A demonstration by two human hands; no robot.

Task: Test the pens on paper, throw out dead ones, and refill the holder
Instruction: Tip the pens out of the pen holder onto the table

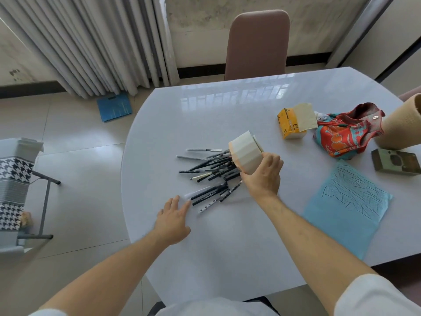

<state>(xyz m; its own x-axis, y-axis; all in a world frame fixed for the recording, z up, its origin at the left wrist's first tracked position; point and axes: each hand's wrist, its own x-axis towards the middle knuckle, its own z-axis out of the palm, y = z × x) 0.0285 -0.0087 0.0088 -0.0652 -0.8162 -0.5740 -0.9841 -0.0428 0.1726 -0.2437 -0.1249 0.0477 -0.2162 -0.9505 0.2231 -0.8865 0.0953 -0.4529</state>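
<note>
Head view. My right hand [262,176] grips the holder [247,153], fingers and thumb curled round its lower side. Holder is white, faceted, tipped on its side with the mouth facing left toward the pens [211,174]. Whether it touches the table [227,106] or is lifted, can't tell.

Pens lie in a loose fan on the table just left of the holder mouth, mostly dark barrels, a few pale or clear ones. Right ends of several pens are hidden behind the holder and my hand; can't tell if any are inside it.

My left hand [174,218] is flat on the table, fingers straight and spread, holding nothing. Fingertips sit at the near-left end of the pen pile, index tip about touching a pale pen there.

Paper [346,208]: blue sheet, covered in dark scribble lines, lies flat on the table to the right of my right forearm, well apart from the pens.

Other stuff on the table's right side: yellow tissue pack [291,124] with a tissue sticking up, a red patterned bag [348,133] beside it, a tan roll [401,124] at the edge, a small grey box [396,164] near the paper's far corner.

Pink chair [258,44] behind the table. Curtain [91,42] at left, blue board [115,107] on the floor below it.
</note>
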